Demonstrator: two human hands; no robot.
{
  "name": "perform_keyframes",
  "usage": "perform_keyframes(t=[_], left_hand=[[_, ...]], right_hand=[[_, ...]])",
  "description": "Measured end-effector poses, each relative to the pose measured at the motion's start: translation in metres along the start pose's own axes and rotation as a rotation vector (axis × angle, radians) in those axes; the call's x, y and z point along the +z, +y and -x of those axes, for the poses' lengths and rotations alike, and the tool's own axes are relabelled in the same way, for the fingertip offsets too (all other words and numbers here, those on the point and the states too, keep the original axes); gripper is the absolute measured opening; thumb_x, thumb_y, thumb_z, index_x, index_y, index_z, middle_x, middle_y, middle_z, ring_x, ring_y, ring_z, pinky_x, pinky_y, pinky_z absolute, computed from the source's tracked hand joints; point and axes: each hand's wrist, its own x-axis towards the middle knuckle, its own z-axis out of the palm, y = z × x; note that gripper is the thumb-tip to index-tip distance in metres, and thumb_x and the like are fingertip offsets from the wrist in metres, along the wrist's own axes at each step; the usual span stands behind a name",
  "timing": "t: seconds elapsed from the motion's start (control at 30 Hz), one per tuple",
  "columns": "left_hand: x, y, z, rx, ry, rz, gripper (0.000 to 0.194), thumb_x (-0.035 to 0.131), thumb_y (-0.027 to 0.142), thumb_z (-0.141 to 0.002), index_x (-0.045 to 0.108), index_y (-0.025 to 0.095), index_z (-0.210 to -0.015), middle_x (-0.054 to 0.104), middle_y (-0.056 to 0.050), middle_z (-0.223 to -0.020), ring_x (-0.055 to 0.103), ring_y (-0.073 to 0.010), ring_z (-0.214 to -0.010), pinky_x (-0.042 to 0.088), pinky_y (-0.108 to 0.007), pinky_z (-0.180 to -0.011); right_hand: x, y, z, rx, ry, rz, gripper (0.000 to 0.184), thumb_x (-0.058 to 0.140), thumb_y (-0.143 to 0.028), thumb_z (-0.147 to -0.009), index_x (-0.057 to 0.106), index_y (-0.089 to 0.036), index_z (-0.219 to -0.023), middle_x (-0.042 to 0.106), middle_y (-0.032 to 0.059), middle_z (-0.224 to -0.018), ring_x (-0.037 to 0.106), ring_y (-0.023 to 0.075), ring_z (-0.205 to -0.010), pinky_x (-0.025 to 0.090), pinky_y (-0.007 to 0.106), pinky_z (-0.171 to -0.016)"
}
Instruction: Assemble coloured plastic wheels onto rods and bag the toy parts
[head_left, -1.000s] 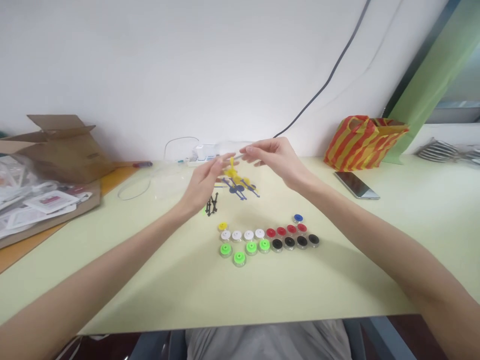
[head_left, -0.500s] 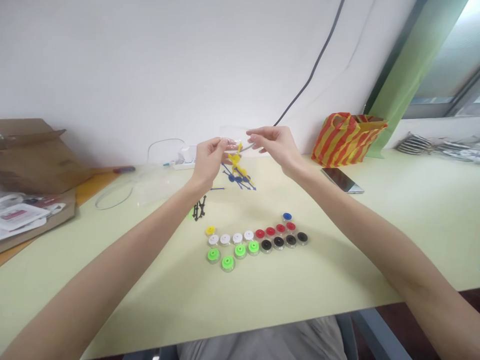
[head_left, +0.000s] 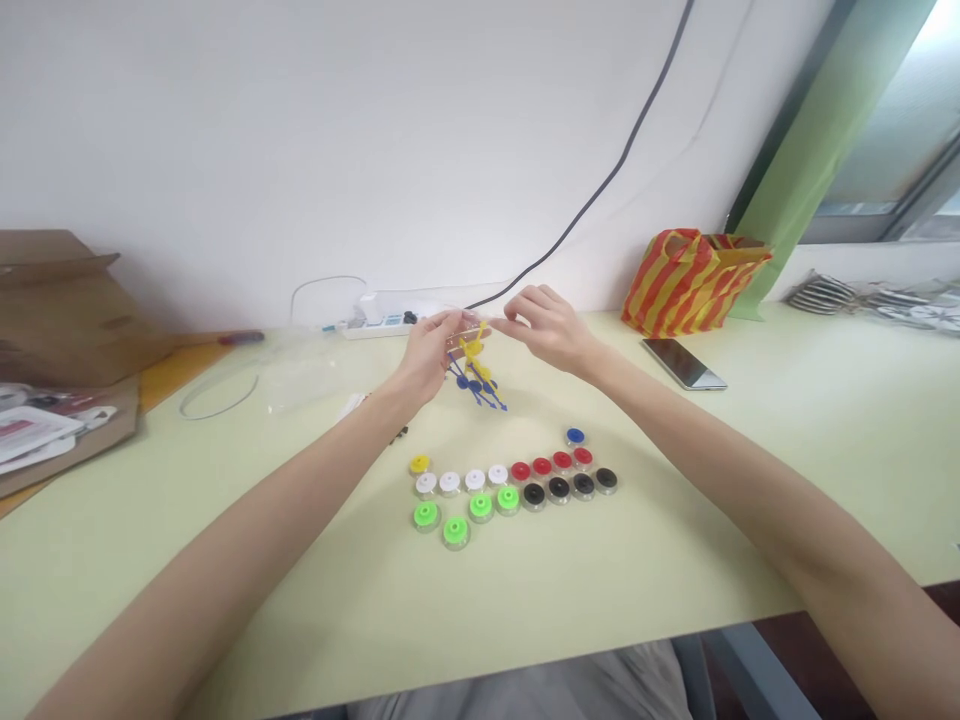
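Observation:
My left hand (head_left: 433, 352) pinches what looks like a thin clear plastic bag, hard to see against the wall. Small yellow plastic pieces (head_left: 472, 350) and blue plastic pieces (head_left: 478, 386) with rod-like ends hang at its fingers; I cannot tell whether they are inside the plastic. My right hand (head_left: 549, 325) is beside them, thumb and forefinger pressed together near the topmost yellow tip. What it pinches is too small to make out. Nearer me on the table stand rows of round caps: white (head_left: 475, 480), red (head_left: 541, 466), green (head_left: 481, 507) and black (head_left: 559, 488).
A single yellow cap (head_left: 420, 464) and a blue cap (head_left: 575, 436) stand by the rows. A phone (head_left: 684, 363) and a striped bag (head_left: 694, 285) are at the right. A power strip (head_left: 394, 322) lies by the wall, a cardboard box (head_left: 60, 310) at the left.
Both hands have come lower, the yellow and blue pieces moving down with the left one. My right fingers have curled in closer to the yellow tip. My left forearm now covers most of the black pieces.

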Motion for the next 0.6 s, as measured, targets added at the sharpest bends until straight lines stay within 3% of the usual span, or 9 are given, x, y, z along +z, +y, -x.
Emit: perform_keyframes(t=[0.27,0.47,0.6], left_hand=[[-0.014,-0.006,-0.006,-0.046,-0.136,-0.104,0.023,0.087,0.036,-0.072,0.079,0.022,-0.090,0.076,-0.007,-0.123,0.067,-0.0253,-0.119,0.051,-0.034,-0.091],[-0.025,-0.008,-0.007,-0.135,-0.230,-0.145,0.037,0.091,0.038,-0.068,0.083,0.024,-0.101,0.076,-0.009,-0.122,0.068,-0.0252,-0.115,0.052,-0.034,-0.091],[-0.021,-0.011,-0.006,-0.182,-0.145,-0.187,0.041,0.089,0.049,-0.072,0.083,0.020,-0.100,0.078,-0.013,-0.118,0.071,-0.0264,-0.110,0.055,-0.034,-0.087]], right_hand=[[0.012,0.003,0.016,-0.060,-0.085,0.076,0.038,0.034,-0.010,-0.108,0.056,-0.027,-0.135,0.059,0.0072,-0.094,0.051,0.0225,-0.088,0.039,0.038,-0.076],[0.020,0.005,0.026,-0.058,-0.119,0.053,0.033,0.036,-0.013,-0.109,0.062,-0.025,-0.125,0.059,0.0076,-0.094,0.049,0.0223,-0.087,0.039,0.038,-0.077],[0.023,0.005,0.031,-0.047,-0.150,0.038,0.032,0.037,-0.014,-0.109,0.066,-0.026,-0.118,0.058,0.0077,-0.094,0.049,0.0224,-0.088,0.038,0.039,-0.077]])
